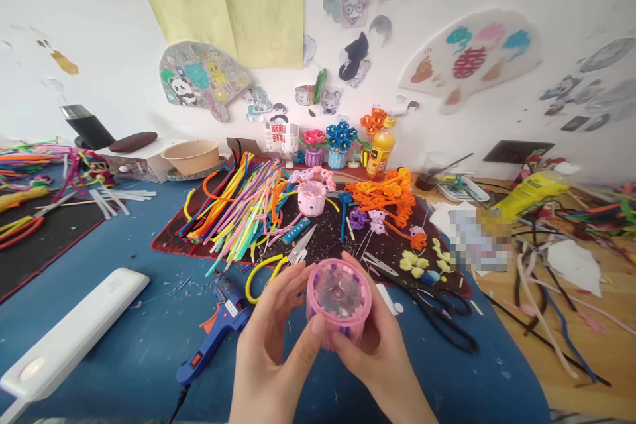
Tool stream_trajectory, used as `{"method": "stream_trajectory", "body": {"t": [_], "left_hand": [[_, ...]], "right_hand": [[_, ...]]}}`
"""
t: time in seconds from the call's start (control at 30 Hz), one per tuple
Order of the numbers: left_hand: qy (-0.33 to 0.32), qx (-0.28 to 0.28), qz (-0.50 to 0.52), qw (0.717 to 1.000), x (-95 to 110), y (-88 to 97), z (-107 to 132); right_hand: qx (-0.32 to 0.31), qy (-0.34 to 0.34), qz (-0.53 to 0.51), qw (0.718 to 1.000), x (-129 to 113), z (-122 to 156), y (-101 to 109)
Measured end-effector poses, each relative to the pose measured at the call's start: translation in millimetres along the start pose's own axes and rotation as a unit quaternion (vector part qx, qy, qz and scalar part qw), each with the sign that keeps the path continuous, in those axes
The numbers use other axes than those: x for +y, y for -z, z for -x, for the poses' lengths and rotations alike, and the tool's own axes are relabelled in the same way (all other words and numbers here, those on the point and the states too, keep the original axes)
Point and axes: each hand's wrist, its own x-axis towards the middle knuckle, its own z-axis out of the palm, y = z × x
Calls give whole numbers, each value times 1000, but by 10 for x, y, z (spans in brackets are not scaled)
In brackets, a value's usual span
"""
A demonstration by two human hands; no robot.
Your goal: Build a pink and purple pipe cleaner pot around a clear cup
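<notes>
Both my hands hold a small pink cup (pixel 338 301) wrapped in pink pipe cleaner, its clear round end tilted toward me, above the blue table (pixel 149 338). My left hand (pixel 271 341) grips its left side, thumb on the front wall. My right hand (pixel 380 338) wraps its right side from below. A second pink wrapped cup (pixel 311 198) stands on the black mat (pixel 328 238) beyond. A blue glue gun (pixel 214 328) lies just left of my hands.
A heap of coloured pipe cleaners (pixel 238 205), orange curls (pixel 385 195), small scissors (pixel 301 250), black scissors (pixel 437 311), an orange drink bottle (pixel 381 149) and flower pots (pixel 340 146) fill the mat and back. A white device (pixel 69 338) lies left; clutter covers the right side.
</notes>
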Motion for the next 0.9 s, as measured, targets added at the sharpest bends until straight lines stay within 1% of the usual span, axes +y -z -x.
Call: {"method": "stream_trajectory", "body": {"t": [0.07,0.17,0.27,0.33,0.4,0.5,0.57,0.63,0.77,0.83,0.9], "left_hand": [[-28,-7,-41,999,-30,14,16],[-80,18,-102,991,-87,-48,60],[-116,47,-127,984,-129,-142,94],[-127,53,-136,981,-149,-180,98],[-135,52,-137,980,-165,-190,88],[-143,42,-125,981,-190,-173,61],[-143,33,-123,982,-210,-160,44],[-145,27,-129,981,-237,-156,31],[-177,7,-150,973,-301,-163,5],[-186,-10,-160,970,-320,-145,-22],[-182,-32,-167,968,-322,-100,-63]], "right_hand": [[15,20,2,1000,10,-9,-2],[32,50,7,998,37,-24,-9],[55,81,39,994,77,-30,-18],[76,94,59,991,110,-26,-30],[92,92,54,990,145,-18,-47],[96,78,17,992,186,-13,-68],[101,82,10,991,198,-20,-74],[119,102,28,987,204,-33,-74],[152,151,65,975,225,-65,-74],[155,153,68,974,245,-80,-71],[150,138,57,977,265,-96,-62]]}}
